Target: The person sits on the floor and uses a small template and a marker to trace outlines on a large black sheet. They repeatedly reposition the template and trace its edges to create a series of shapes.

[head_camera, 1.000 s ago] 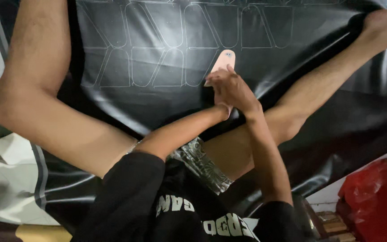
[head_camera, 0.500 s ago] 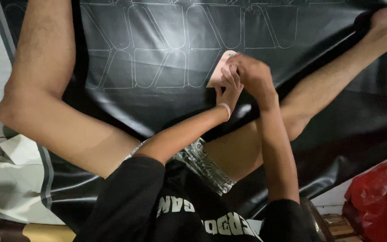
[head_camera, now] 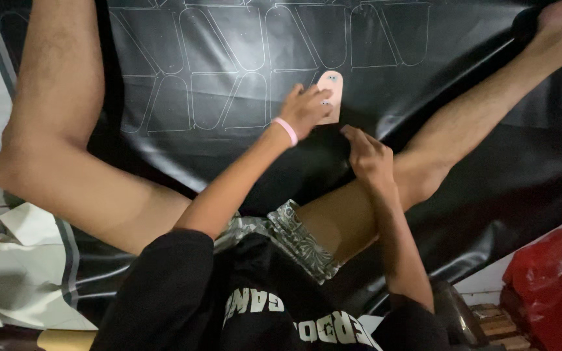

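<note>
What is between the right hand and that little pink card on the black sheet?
Nothing visible. The right hand hangs just below and right of the pink card, with only bare black sheet in between. The left hand already presses on the card from the left side and covers part of it.

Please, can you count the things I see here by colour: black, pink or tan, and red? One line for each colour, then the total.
Black: 1, the black sheet with traced outlines
Pink or tan: 2, the template under the left hand, and the wristband
Red: 1, the red bag
Total: 4
</note>
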